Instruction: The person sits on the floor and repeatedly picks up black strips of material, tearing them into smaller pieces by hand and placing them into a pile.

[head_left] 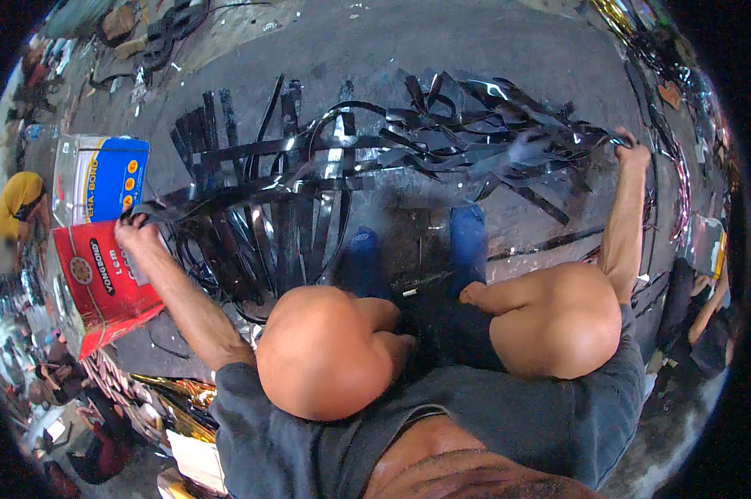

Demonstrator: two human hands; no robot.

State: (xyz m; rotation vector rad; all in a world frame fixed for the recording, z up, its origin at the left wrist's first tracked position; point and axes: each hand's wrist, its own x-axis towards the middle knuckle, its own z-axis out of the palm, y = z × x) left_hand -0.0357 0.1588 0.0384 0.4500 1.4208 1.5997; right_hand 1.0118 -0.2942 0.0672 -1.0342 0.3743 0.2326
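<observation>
Both my arms are stretched wide over a spread of glossy black strips (309, 150) on the grey floor. My left hand (134, 233) is closed on the left end of some strips, right beside the red box-shaped container (80, 270). On the far right, my right hand (633, 152) grips the other end, where the strips gather into a bundle. Between the hands the bundle runs loosely across, twisted and tangled toward the right. Under it, more black strips lie roughly crosswise on the left half. The fingertips of both hands are partly hidden.
A blue and white container (113, 179) stands behind the red one. My bent knees and blue footwear (468, 241) are just in front of the strips. Other people sit at the left and right rims, one with a yellow head covering (19, 200). Shiny gold material (180, 391) lies at lower left.
</observation>
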